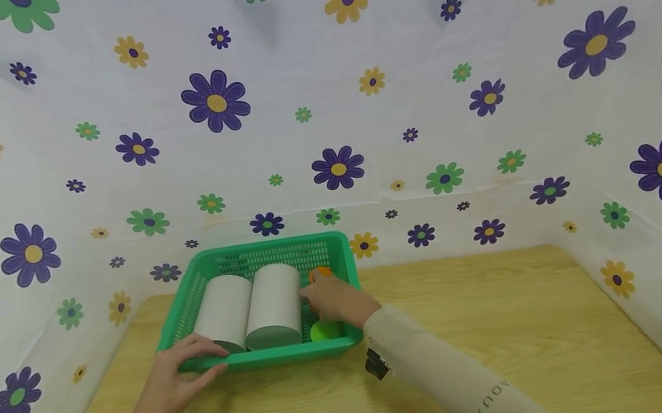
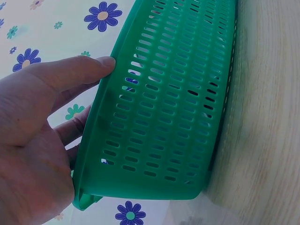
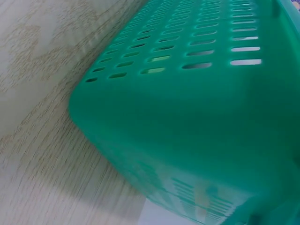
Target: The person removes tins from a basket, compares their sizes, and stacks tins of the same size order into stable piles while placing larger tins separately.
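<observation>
A green plastic basket (image 1: 274, 356) with slotted walls stands on the table. Two white cylinders (image 1: 272, 300) lie side by side in its left and middle part. My left hand (image 1: 182, 373) holds the basket's near rim at the left corner. In the left wrist view, the thumb (image 2: 105, 64) presses the rim's edge, with the other fingers behind it. My right hand (image 1: 337, 298) reaches over the right wall into the basket. Beyond its fingers shows an orange piece (image 1: 320, 273); nearer lies a lime-green rounded piece (image 1: 326, 330). I cannot tell whether the right fingers, partly hidden, grip anything.
Wood-patterned table surface (image 1: 487, 311) extends to the right of the basket and in front of it. White sheeting with printed flowers (image 1: 413, 178) encloses the back and both sides. The basket's far wall is close to the back sheet. A dark wrist device (image 1: 376, 364) hangs under the right sleeve.
</observation>
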`<action>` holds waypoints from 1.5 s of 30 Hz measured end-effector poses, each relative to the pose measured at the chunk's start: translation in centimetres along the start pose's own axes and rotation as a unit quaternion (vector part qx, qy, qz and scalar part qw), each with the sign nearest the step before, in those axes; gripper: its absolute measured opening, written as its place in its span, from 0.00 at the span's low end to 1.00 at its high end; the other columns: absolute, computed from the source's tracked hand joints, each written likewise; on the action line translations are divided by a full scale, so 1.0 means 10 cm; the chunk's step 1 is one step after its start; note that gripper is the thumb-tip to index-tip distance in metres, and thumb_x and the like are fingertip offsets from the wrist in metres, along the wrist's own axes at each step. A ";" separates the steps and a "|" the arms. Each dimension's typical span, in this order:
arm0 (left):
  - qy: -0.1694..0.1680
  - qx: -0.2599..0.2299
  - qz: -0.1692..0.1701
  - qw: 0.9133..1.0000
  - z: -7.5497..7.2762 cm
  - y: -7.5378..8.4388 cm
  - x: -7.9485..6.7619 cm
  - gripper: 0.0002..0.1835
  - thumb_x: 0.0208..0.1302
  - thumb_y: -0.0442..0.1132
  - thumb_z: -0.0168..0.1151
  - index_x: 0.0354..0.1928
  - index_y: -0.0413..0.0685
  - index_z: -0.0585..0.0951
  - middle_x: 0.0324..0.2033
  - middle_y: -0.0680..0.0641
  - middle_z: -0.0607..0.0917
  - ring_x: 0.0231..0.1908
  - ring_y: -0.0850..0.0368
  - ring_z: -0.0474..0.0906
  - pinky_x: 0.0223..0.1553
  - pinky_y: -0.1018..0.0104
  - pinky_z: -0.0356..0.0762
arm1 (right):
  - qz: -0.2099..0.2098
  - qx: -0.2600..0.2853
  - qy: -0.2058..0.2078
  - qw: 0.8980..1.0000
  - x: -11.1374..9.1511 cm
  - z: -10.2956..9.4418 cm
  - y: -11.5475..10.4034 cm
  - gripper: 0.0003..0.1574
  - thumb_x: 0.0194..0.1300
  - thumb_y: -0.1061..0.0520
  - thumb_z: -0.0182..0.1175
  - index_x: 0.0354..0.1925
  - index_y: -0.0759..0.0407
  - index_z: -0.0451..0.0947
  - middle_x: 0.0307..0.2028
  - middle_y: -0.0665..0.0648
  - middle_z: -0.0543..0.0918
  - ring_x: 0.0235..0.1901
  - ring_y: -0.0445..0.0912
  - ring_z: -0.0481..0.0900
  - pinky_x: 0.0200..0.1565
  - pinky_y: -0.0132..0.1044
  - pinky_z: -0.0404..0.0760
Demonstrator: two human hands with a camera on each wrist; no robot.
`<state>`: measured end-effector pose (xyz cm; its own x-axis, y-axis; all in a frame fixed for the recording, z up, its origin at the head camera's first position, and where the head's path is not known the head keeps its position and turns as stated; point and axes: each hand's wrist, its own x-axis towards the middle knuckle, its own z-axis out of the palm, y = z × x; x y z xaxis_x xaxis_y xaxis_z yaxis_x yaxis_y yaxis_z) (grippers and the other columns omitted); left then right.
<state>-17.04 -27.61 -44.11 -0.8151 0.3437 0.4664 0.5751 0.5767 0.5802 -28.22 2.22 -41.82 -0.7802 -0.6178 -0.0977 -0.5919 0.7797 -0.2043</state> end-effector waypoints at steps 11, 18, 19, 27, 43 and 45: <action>0.000 0.007 -0.010 1.000 -0.02 0.02 -0.03 0.11 0.52 0.37 0.73 0.38 0.56 0.84 0.37 0.59 0.82 0.41 0.63 0.77 0.46 0.77 0.68 | -0.042 -0.028 0.030 0.998 0.01 0.00 0.00 0.22 0.53 0.59 0.67 0.48 0.47 0.77 0.38 0.49 0.79 0.39 0.44 0.70 0.41 0.36 0.72; 0.005 0.007 0.008 1.000 -0.04 0.01 0.02 0.11 0.52 0.37 0.73 0.38 0.55 0.84 0.37 0.58 0.82 0.40 0.62 0.78 0.44 0.75 0.70 | -0.039 0.022 0.086 0.995 -0.07 -0.08 0.03 0.25 0.54 0.57 0.66 0.52 0.50 0.78 0.46 0.56 0.75 0.42 0.47 0.69 0.36 0.35 0.75; 0.005 0.009 0.007 1.000 -0.05 0.01 0.03 0.11 0.52 0.37 0.73 0.38 0.55 0.84 0.37 0.58 0.82 0.40 0.62 0.78 0.44 0.75 0.70 | -0.039 0.037 0.094 0.994 -0.09 -0.09 0.03 0.25 0.54 0.57 0.66 0.52 0.50 0.77 0.48 0.57 0.74 0.43 0.47 0.70 0.37 0.36 0.75; 0.001 0.009 0.011 1.000 -0.03 -0.01 0.01 0.11 0.53 0.37 0.72 0.38 0.55 0.84 0.37 0.58 0.83 0.40 0.62 0.78 0.44 0.73 0.71 | -0.053 0.136 0.170 0.975 -0.31 -0.10 0.07 0.25 0.55 0.57 0.65 0.53 0.50 0.77 0.48 0.55 0.68 0.45 0.45 0.68 0.42 0.36 0.75; 0.013 0.003 0.013 1.000 -0.04 -0.02 0.00 0.12 0.51 0.37 0.73 0.38 0.58 0.83 0.37 0.59 0.83 0.40 0.63 0.78 0.44 0.74 0.71 | -0.070 0.315 0.325 0.889 -0.82 -0.23 0.23 0.27 0.57 0.61 0.66 0.55 0.46 0.77 0.51 0.54 0.68 0.45 0.46 0.74 0.37 0.40 0.81; 0.016 0.000 0.021 1.000 -0.04 -0.01 0.01 0.13 0.51 0.36 0.73 0.38 0.58 0.83 0.37 0.59 0.83 0.39 0.62 0.79 0.44 0.74 0.71 | -0.067 0.333 0.339 0.877 -0.94 -0.30 0.24 0.28 0.57 0.64 0.65 0.56 0.50 0.76 0.52 0.57 0.69 0.46 0.49 0.75 0.39 0.42 0.81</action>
<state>-17.13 -27.97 -43.89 -0.7877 0.3429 0.5118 0.6085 0.5623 0.5599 -22.91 10.17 -38.43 -0.7877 -0.3204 0.5262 -0.6137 0.3332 -0.7158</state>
